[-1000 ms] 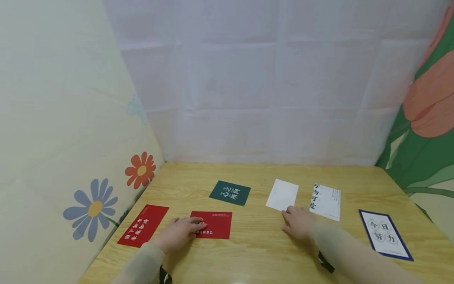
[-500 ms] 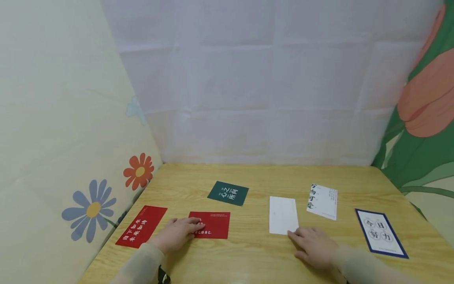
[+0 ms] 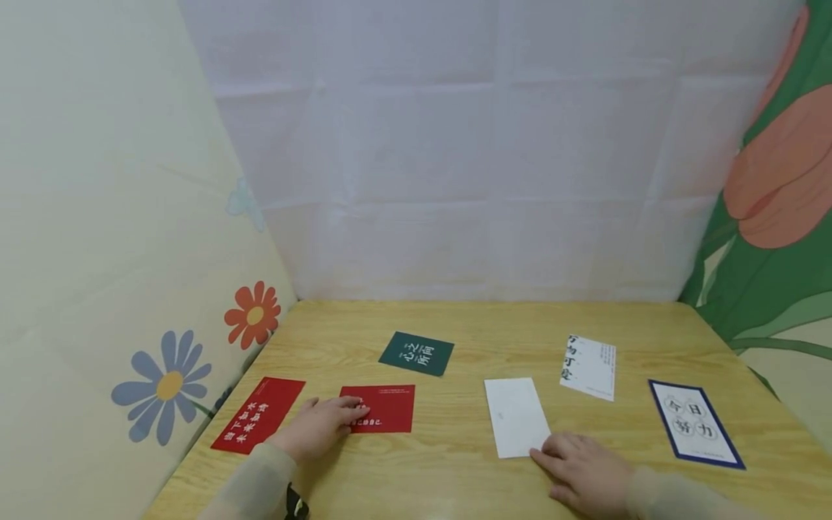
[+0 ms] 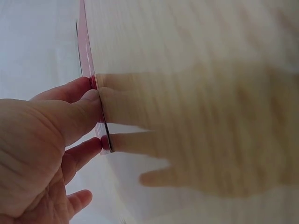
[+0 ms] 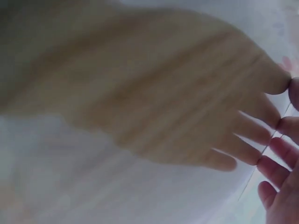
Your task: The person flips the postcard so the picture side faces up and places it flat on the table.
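Observation:
My left hand [image 3: 327, 426] lies low over the table, its fingertips resting on the left part of a red card [image 3: 395, 409] with white writing. Seen from the left wrist, the thumb and fingers of that hand [image 4: 70, 116] meet the card's edge. A blank white card [image 3: 516, 417] lies flat, turned slightly, left of my right hand [image 3: 585, 473]. The extended fingertips of the right hand touch this card's lower right edge. In the right wrist view, the fingers [image 5: 275, 170] appear at the right edge, their reflection on the table.
Another red card [image 3: 258, 414] lies at the left side of the table [image 3: 442, 477]. A dark green card [image 3: 417, 353] is farther back. To the right are a white card with black characters [image 3: 588, 367] and a blue-bordered card [image 3: 697, 424]. Flowered and white cloths surround the table.
The blank white card has slid toward me and turned, with my right hand moving back alongside it. My left hand stays at the red card. The head view has shifted slightly.

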`<state>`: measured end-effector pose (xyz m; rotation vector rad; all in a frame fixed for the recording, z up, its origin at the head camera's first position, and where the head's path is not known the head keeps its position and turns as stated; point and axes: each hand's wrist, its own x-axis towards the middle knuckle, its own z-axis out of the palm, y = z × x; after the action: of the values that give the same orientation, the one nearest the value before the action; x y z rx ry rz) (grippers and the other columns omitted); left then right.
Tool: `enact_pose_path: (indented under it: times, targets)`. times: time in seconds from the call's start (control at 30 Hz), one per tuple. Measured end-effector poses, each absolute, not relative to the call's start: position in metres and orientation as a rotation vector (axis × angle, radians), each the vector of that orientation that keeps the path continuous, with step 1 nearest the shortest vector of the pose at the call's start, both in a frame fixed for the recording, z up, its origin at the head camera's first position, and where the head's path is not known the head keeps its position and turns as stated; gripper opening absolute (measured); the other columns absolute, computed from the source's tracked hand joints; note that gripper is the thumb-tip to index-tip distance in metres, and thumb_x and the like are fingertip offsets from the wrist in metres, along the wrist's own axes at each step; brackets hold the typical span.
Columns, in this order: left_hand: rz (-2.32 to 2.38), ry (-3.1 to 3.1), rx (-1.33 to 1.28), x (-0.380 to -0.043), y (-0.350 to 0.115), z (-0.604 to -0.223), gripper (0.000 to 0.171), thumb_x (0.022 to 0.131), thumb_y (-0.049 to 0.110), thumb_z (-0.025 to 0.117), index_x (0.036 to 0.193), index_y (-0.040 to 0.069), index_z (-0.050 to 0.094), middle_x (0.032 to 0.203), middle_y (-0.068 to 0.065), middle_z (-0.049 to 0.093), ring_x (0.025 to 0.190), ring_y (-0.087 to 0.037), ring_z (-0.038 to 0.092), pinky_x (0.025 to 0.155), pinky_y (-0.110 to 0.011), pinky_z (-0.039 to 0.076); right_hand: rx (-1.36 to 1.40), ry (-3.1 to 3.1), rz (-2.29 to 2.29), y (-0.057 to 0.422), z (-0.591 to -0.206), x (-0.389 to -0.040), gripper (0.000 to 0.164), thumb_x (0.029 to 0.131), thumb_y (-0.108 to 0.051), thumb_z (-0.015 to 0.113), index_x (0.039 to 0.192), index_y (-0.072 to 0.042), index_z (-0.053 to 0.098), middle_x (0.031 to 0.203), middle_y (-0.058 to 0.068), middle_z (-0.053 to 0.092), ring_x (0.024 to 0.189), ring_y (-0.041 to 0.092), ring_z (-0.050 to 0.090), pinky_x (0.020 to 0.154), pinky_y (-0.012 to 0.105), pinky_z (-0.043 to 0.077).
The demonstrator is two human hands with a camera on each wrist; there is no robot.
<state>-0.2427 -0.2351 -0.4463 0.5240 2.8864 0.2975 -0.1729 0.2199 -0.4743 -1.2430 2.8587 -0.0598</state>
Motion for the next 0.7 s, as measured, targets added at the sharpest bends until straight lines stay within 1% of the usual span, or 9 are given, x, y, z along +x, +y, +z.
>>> enact_pose_path:
  times: [0.13,0.23,0.33,0.43,0.5,0.6,0.7]
  targets:
    - [0.282,2.889,0.533,-0.244,-0.236,-0.445,0.048,0.084,0.015,0.073,0.129,0.026,0.063,0.132,-0.003,0.056,0.124,-0.029,0.048,0.106,-0.064,0.021,-1.255,2.859,-0.07,0.222,-0.477,-0.171,0.056,0.099,-0.053,0.039,0.142,-0.018,0.048,0.133,-0.002,0.05,0.121,0.02,0.048,0.097,0.047,0.042]
    - [0.277,2.902,0.538,-0.245,-0.234,-0.444,0.048,0.084,0.017,0.073,0.13,0.025,0.062,0.134,-0.004,0.056,0.125,-0.028,0.048,0.106,-0.064,0.022,-1.269,2.876,-0.082,0.223,-0.479,-0.17,0.057,0.099,-0.052,0.039,0.143,-0.017,0.046,0.135,-0.001,0.05,0.122,0.021,0.049,0.097,0.048,0.042]
    - [0.3,2.9,0.582,-0.246,-0.222,-0.437,0.051,0.086,0.022,0.072,0.135,0.024,0.058,0.136,-0.004,0.053,0.126,-0.027,0.047,0.105,-0.062,0.024,-1.256,2.879,-0.099,0.222,-0.479,-0.17,0.057,0.099,-0.053,0.04,0.143,-0.017,0.047,0.135,-0.001,0.051,0.121,0.021,0.048,0.097,0.049,0.041]
    - [0.308,2.86,0.69,-0.249,-0.196,-0.425,0.054,0.088,0.027,0.069,0.139,0.022,0.053,0.141,-0.003,0.05,0.129,-0.026,0.044,0.107,-0.06,0.025,-1.233,2.869,-0.096,0.223,-0.476,-0.17,0.055,0.099,-0.052,0.04,0.142,-0.018,0.048,0.136,-0.001,0.05,0.122,0.022,0.048,0.097,0.051,0.04]
    - [0.283,2.817,0.78,-0.251,-0.174,-0.418,0.054,0.091,0.029,0.067,0.142,0.022,0.05,0.144,-0.003,0.047,0.131,-0.026,0.042,0.109,-0.058,0.023,-1.218,2.862,-0.093,0.223,-0.474,-0.17,0.054,0.099,-0.052,0.04,0.142,-0.019,0.049,0.135,-0.002,0.05,0.122,0.022,0.047,0.097,0.051,0.039]
    - [0.201,2.773,0.903,-0.256,-0.141,-0.413,0.053,0.093,0.033,0.062,0.143,0.024,0.048,0.147,0.0,0.044,0.136,-0.022,0.038,0.111,-0.056,0.02,-1.196,2.849,-0.105,0.222,-0.472,-0.169,0.054,0.099,-0.051,0.042,0.142,-0.019,0.049,0.136,-0.002,0.05,0.123,0.022,0.047,0.097,0.052,0.038]
    - [0.111,2.749,0.992,-0.263,-0.11,-0.416,0.052,0.096,0.037,0.057,0.145,0.026,0.045,0.149,0.005,0.04,0.138,-0.017,0.035,0.113,-0.054,0.018,-1.183,2.842,-0.113,0.22,-0.472,-0.169,0.054,0.098,-0.051,0.044,0.142,-0.02,0.049,0.136,-0.003,0.05,0.123,0.021,0.047,0.098,0.052,0.038]
